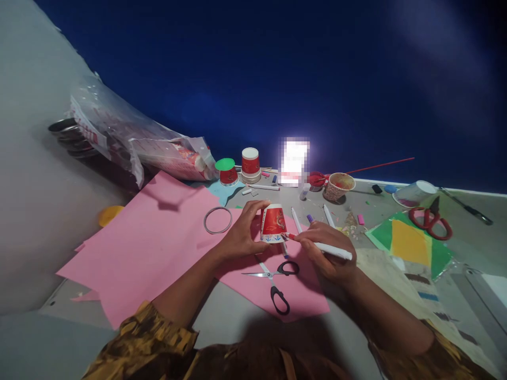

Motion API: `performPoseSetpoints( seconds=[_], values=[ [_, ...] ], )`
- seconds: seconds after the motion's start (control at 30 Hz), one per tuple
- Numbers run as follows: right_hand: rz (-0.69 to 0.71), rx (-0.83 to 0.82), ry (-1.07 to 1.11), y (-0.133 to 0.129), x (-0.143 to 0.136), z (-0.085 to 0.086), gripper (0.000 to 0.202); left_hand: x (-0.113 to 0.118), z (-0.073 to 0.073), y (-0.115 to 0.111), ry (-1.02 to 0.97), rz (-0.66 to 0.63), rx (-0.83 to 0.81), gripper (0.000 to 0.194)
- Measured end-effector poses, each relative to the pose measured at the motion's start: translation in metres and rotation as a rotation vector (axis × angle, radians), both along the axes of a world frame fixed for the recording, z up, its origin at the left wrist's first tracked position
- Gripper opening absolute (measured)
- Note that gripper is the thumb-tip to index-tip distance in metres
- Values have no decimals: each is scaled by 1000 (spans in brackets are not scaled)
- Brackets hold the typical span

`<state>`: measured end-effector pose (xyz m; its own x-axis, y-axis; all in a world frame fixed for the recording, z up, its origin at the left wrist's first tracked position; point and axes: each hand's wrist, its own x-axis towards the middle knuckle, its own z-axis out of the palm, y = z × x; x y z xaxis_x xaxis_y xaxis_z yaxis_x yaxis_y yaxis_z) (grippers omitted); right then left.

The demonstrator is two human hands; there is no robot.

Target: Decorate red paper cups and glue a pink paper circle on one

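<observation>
The cup (272, 220), wide end down above pink paper (138, 248), was grasped by the left hand (236, 235) while the right hand (335, 236) pinched a marker (333, 250) at its lower right edge, apparently mid-marking, which called for a steady cup, with spread scissors (268, 274) nearer.

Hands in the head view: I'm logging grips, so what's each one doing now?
Left hand: closed around red paper cup.
Right hand: holding white marker.
</observation>
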<state>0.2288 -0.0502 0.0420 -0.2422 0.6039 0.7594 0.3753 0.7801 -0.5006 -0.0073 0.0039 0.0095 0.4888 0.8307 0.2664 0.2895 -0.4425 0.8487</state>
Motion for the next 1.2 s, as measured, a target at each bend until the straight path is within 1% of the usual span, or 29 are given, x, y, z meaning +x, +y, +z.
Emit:
performPoseSetpoints(
  seconds=[0.07,0.2,0.33,0.47,0.63,0.73,0.83,0.97,1.03,1.2],
  values=[
    [-47,-7,27,0,1,0,20,0,-1,1,-26,7,-15,86],
    [-125,-27,70,-1,2,-2,20,0,-6,3,-141,-9,-84,85],
    [-166,-55,92,-1,2,-3,16,0,-10,5,-188,-18,-134,89],
    [-140,-51,88,-2,0,-3,14,1,-9,4,-177,-19,-149,89],
    [-100,-29,24,-2,-3,-1,15,2,-5,1,-189,-29,-176,88],
    [-85,-32,17,-2,-3,-1,15,3,-5,1,-203,-47,-181,87],
    [-73,-66,43,-2,-1,-4,16,3,-7,2,-205,-52,-175,86],
    [-123,-137,120,-2,3,-9,15,2,-7,3,-203,-39,-176,86],
    [-135,-147,128,-2,3,-10,15,2,-8,2,-211,-41,-184,88],
    [-94,-159,121,-2,3,-11,15,3,-11,1,-234,-46,-181,86]
  ],
)
